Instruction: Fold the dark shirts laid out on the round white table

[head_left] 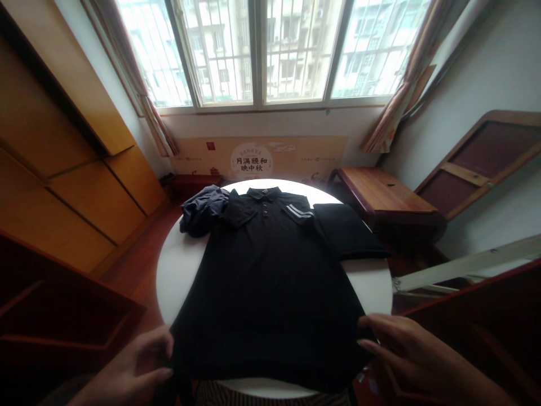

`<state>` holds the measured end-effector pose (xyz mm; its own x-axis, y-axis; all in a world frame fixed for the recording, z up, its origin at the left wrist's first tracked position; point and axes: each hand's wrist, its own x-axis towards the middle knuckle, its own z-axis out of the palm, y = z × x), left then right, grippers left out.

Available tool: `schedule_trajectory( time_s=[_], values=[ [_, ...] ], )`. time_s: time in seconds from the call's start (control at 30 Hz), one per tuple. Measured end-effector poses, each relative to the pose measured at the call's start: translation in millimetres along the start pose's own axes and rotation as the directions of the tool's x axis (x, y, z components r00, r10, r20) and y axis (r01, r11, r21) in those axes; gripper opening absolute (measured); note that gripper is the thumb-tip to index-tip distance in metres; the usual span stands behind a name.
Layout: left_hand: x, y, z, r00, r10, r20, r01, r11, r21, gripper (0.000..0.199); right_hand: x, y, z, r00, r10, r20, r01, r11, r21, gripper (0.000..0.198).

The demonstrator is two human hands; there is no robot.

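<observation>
A black polo shirt [270,282] lies spread face up over a round white table, its collar at the far edge and its hem toward me. White stripes mark the cuff of the sleeve on the right; both sleeves are folded in over the chest. My left hand [146,358] pinches the shirt's lower left side near the hem. At the lower right side, my right hand [393,341] grips the cloth between thumb and fingers. The hem hangs slightly past the table's near edge.
On the white table [173,276], a crumpled dark grey garment [203,210] sits at the far left and a folded black cloth [350,231] at the right. Beyond stand a low wooden table [384,192] and a printed panel [296,152] under the window. Wooden cabinets [71,208] line the left.
</observation>
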<state>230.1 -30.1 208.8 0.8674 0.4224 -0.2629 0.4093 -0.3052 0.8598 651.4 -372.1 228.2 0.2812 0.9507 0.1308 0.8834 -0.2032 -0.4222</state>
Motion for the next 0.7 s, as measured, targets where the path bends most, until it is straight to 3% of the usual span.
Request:
schedule_trajectory(
  time_s=[0.07,0.1,0.23,0.3,0.4,0.53,0.63,0.7],
  values=[
    [4.3,-0.7,4.8,0.999,-0.002,-0.034,0.000,0.998,-0.067,0.031,47.5,-12.3,-4.8,0.998,-0.055,0.017,0.053,0.992,0.114,0.025],
    [7.0,0.8,9.0,0.997,-0.015,-0.080,0.008,0.996,-0.094,0.033,75.8,-19.9,-4.9,0.995,-0.089,-0.037,0.093,0.985,0.143,0.029],
    [19.3,18.7,31.9,0.960,-0.012,-0.280,-0.026,0.991,-0.132,0.033,210.0,-62.0,10.9,0.981,-0.184,-0.068,0.196,0.947,0.255,0.029],
    [24.6,29.2,42.1,0.956,0.066,-0.286,-0.104,0.987,-0.121,0.031,279.2,-87.9,25.4,0.990,-0.130,-0.052,0.138,0.967,0.215,0.028],
    [30.2,38.4,52.7,0.949,0.184,-0.256,-0.211,0.974,-0.083,0.028,364.4,-123.3,49.2,0.997,0.017,0.070,-0.026,0.992,0.121,0.023],
    [34.2,42.6,62.5,0.929,0.303,-0.212,-0.318,0.947,-0.044,0.021,424.5,-151.9,80.2,0.979,0.152,0.139,-0.164,0.983,0.083,0.051],
    [37.1,52.1,66.4,0.918,0.373,-0.135,-0.374,0.927,0.023,0.009,438.7,-161.5,97.8,0.947,0.273,0.171,-0.285,0.957,0.051,0.078],
    [40.0,63.0,66.7,0.897,0.434,-0.080,-0.428,0.900,0.082,0.005,442.0,-163.7,103.8,0.928,0.329,0.175,-0.340,0.940,0.036,0.086]
  ],
)
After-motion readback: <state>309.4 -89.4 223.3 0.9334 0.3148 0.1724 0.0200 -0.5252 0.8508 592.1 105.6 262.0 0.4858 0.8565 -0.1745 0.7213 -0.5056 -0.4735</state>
